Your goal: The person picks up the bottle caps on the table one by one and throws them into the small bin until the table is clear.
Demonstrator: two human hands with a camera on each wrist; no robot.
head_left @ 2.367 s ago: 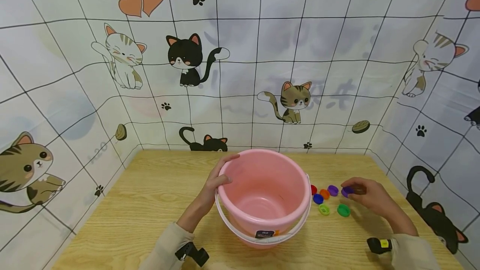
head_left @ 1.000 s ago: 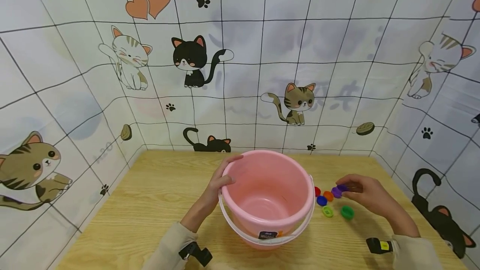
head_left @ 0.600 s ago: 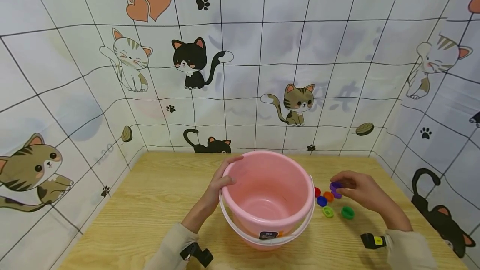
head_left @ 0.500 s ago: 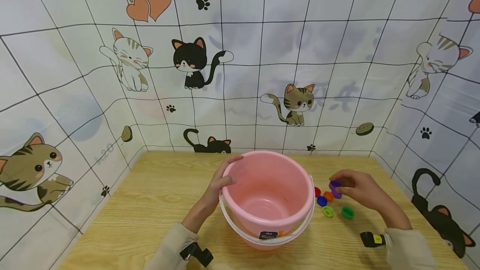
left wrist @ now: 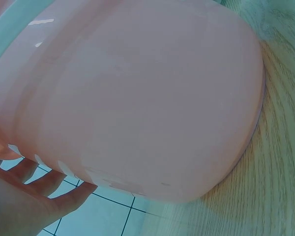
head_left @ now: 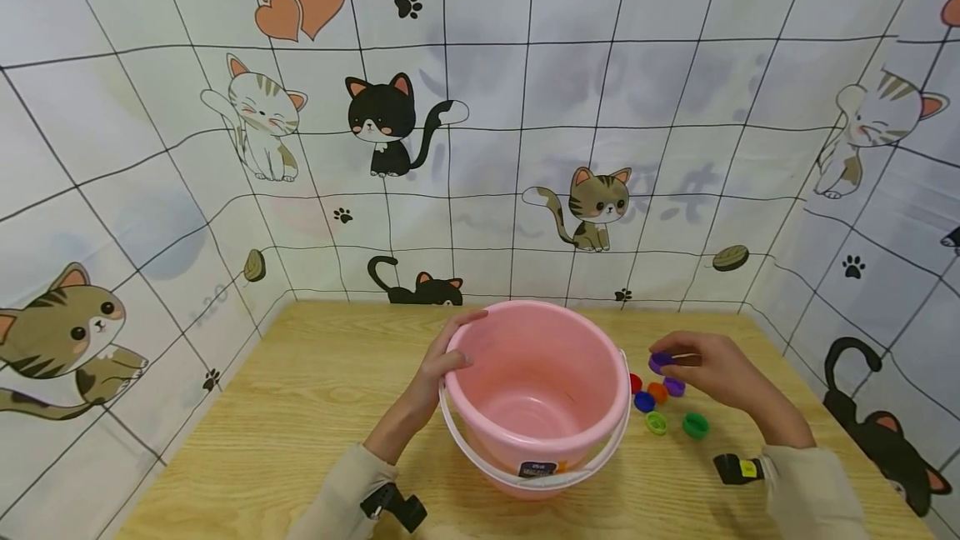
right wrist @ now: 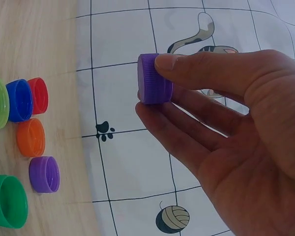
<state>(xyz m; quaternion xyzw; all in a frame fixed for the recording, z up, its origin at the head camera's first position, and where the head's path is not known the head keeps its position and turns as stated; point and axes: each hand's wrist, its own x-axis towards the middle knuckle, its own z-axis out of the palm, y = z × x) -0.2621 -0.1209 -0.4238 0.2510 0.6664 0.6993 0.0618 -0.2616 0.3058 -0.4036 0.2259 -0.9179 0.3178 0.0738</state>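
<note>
My left hand [head_left: 431, 369] grips the left rim of a pink bucket [head_left: 525, 432], thumb over the edge; the left wrist view shows its fingers [left wrist: 71, 199] against the bucket's outer wall. The bucket stands on the table, tilted a little toward me, with its white handle [head_left: 536, 483] hanging at the front. To its right my right hand [head_left: 712, 365] pinches a ribbed purple bottle cap [right wrist: 155, 78] between thumb and fingers, raised above the table. Below it lie another purple cap [right wrist: 44, 174], an orange cap [right wrist: 31, 137], a blue cap [right wrist: 19, 100] and a red cap [right wrist: 38, 95].
Nearer me on the wooden table [head_left: 300, 423] lie a light green cap [head_left: 656, 422] and a darker green cap [head_left: 695, 425]. A white cloth with cat prints [head_left: 487, 148] encloses the back and sides.
My right hand has moved left and upward with the purple cap, passing over the other purple cap on the table. My left hand keeps its grip on the bucket.
</note>
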